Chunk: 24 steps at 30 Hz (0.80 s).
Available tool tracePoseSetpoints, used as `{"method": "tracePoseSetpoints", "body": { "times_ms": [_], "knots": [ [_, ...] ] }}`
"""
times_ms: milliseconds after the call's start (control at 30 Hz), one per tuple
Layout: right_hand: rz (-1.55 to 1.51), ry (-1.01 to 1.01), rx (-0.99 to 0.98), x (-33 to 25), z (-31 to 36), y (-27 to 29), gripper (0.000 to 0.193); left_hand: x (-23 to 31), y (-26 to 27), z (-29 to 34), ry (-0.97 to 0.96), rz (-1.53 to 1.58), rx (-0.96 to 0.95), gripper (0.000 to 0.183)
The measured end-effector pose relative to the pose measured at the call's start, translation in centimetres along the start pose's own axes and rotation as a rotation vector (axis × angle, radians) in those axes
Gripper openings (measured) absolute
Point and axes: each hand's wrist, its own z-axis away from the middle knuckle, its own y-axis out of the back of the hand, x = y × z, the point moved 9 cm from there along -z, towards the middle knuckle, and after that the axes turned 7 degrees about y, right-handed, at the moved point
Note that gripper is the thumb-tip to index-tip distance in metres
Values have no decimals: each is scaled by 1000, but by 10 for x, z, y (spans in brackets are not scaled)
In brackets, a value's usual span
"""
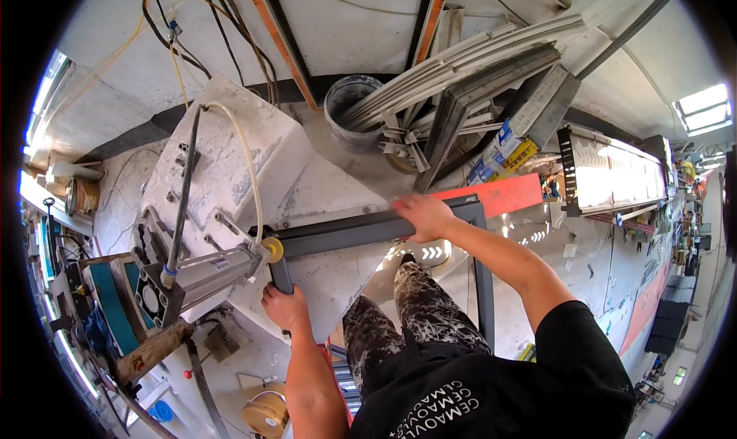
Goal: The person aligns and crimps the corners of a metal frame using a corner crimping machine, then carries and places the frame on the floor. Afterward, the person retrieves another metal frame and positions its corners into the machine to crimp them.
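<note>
A dark grey metal frame (338,238) lies across the light grey top of a machine (338,184). One leg of it runs down past my right side, and a shorter piece points toward me at the left corner. My left hand (285,308) is closed round the lower end of that short piece. Further right, my right hand (424,216) grips the long bar from above, its fingertips over the far edge. A yellow round pad (272,249) at the end of an air cylinder (219,274) sits against the frame's left corner.
Behind the machine a grey bucket (355,105) holds long pale strips, with dark metal profiles (476,105) leaning beside it. A red board (507,197) lies to the right. Hoses (244,143) arch over the machine; a yellow bucket (265,414) stands at lower left.
</note>
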Motion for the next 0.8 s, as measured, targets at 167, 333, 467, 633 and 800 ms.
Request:
{"method": "tracePoseSetpoints", "body": {
  "times_ms": [167, 333, 467, 633, 800],
  "knots": [
    [-12, -1, -38, -1, 0, 0, 64, 2, 2, 1, -19, -5, 15, 45],
    [0, -10, -33, 0, 0, -1, 64, 0, -1, 1, -12, -4, 16, 44],
    [1, -12, -23, 1, 2, -3, 63, 1, -1, 1, -9, -7, 4, 44],
    [55, 22, 50, -1, 2, 1, 59, -2, -6, 0, -5, -23, -8, 44],
    [42, 10, 25, -2, 3, 5, 57, -1, -7, 1, -13, -25, -14, 44]
  ]
}}
